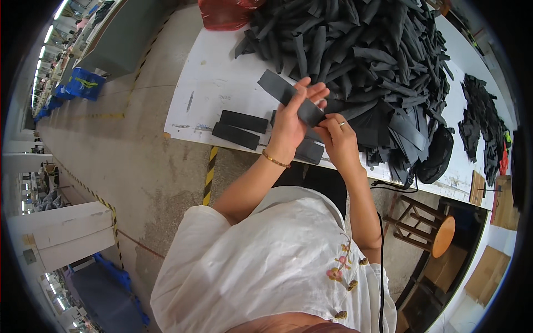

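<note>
A dark grey fabric strip (280, 90) is held between both hands above the near edge of a white table (214, 89). My left hand (293, 121) lies flat along the strip with fingers extended and wears a gold bracelet. My right hand (337, 135), with a ring, pinches the strip's near end. Two flat black rectangular pieces (240, 127) lie side by side on the table to the left of my hands, and another folded piece (309, 151) lies under them. A big heap of black strips (366, 61) covers the table beyond.
A red bag (225, 14) sits at the table's far end. A smaller pile of black pieces (482, 125) lies to the right. A wooden stool (430, 225) stands below the table on the right. Concrete floor with yellow-black tape (209, 175) and blue crates (84, 84) lies to the left.
</note>
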Demonstrator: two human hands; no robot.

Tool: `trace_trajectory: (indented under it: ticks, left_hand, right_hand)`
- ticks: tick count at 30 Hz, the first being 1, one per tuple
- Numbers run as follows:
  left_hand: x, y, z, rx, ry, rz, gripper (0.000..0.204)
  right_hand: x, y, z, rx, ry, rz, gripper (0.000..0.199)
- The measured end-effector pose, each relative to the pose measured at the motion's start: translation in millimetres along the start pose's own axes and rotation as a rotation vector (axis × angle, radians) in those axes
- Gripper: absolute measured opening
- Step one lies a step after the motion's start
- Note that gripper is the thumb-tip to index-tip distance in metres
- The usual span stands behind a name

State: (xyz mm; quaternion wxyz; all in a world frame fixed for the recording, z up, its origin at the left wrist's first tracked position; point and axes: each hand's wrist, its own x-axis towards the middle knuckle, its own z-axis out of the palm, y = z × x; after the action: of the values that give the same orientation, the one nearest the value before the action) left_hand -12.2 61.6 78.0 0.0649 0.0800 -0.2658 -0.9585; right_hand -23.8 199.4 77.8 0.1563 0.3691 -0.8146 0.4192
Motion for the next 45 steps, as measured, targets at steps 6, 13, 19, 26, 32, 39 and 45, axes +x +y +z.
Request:
trace_trajectory:
  ticks: [6,13,19,26,32,39,45]
  left_hand:
    - [-3,-11,5,-0.013,-0.006,0.109,0.034]
    - [-4,-19,-2,-0.05,-0.012,0.074,0.032]
    - [-1,-12,-5,-0.022,0.016,0.042,0.03]
    - [-2,-8,-7,0.001,0.014,0.035,0.03]
    - [-2,-6,-6,0.017,0.002,0.031,0.032]
    - [14,27,-8,0.051,0.077,0.243,0.032]
    - [16,37,-17,0.056,0.024,0.23,0.027]
  right_hand:
    - [8,-1,0,0.079,0.026,-0.019,0.017]
    - [5,3,3,0.117,-0.014,0.015,0.016]
    - [2,4,4,0.128,-0.016,0.011,0.016]
    - [2,4,4,0.112,-0.01,-0.004,0.018]
    - [1,4,3,0.099,-0.019,-0.019,0.019]
    - [-2,5,1,0.091,-0.016,0.005,0.018]
    - [-4,4,4,0.109,-0.031,0.0,0.014]
